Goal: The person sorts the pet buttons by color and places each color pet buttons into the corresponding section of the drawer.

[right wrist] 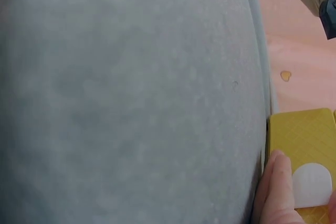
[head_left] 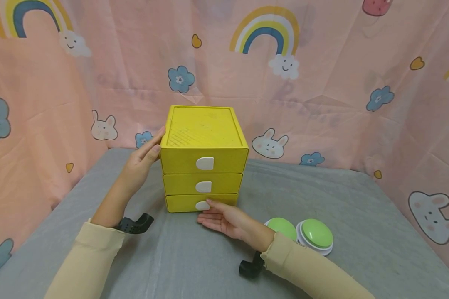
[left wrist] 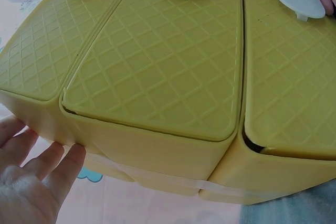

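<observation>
A yellow three-drawer box (head_left: 205,124) stands on the cloth-covered table, all its drawers closed, each with a white tab handle. Flat along the box's left side, my left hand (head_left: 139,166) rests with straight fingers; the left wrist view shows those fingertips (left wrist: 73,153) touching the side wall. At the bottom drawer, my right hand (head_left: 228,218) lies palm up, its thumb at the edge of the lowest handle (head_left: 202,206) and its straight fingers below. In the right wrist view, fingers (right wrist: 278,182) and part of the thumb flank that handle (right wrist: 312,184).
Two green push buttons with white bases, the nearer-left one (head_left: 282,227) partly behind my right forearm and the other (head_left: 316,233) beside it, sit on the grey cloth (head_left: 333,195). A pink patterned curtain (head_left: 217,62) hangs behind. Black wrist mounts jut from both sleeves.
</observation>
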{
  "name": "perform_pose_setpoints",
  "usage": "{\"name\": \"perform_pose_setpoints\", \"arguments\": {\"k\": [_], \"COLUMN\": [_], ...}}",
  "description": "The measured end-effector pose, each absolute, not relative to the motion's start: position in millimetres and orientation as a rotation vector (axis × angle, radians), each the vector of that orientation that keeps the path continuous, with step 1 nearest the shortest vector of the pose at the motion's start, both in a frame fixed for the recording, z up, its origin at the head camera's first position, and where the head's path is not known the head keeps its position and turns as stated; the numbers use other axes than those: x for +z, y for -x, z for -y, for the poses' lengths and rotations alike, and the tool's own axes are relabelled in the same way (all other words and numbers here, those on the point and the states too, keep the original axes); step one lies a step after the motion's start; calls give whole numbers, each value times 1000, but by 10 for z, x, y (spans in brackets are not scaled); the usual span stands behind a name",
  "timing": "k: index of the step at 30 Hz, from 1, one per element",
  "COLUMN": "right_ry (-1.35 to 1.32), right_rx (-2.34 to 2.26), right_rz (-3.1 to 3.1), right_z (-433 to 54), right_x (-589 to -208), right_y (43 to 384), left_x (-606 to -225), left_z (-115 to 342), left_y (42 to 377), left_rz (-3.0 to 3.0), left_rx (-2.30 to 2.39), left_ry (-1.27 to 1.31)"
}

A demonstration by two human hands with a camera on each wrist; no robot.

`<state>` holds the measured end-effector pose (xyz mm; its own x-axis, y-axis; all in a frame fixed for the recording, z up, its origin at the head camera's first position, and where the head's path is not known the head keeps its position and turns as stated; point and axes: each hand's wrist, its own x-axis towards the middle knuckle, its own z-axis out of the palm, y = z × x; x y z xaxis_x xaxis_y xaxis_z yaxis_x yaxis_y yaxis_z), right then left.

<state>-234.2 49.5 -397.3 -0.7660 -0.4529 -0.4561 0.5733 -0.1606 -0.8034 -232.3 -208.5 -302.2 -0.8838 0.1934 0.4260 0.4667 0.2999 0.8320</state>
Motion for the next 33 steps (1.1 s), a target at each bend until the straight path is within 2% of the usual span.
{"name": "perform_pose_setpoints", "arguments": {"k": [19,33], "right_ry": [-120,-120], "right_rx": [-1986,-1923], "right_rz": [-1451,-1472], "right_z": [-505,-553], "right_x": [-3977,-3958], "right_y": [2307,2135], "left_x": [-3042,-3035], "left_z": [2100,2096], "left_y": [2334,2332], "left_rz": [2334,2330], "left_rx": [-1596,-1600], "left_ry": [597,613]}}
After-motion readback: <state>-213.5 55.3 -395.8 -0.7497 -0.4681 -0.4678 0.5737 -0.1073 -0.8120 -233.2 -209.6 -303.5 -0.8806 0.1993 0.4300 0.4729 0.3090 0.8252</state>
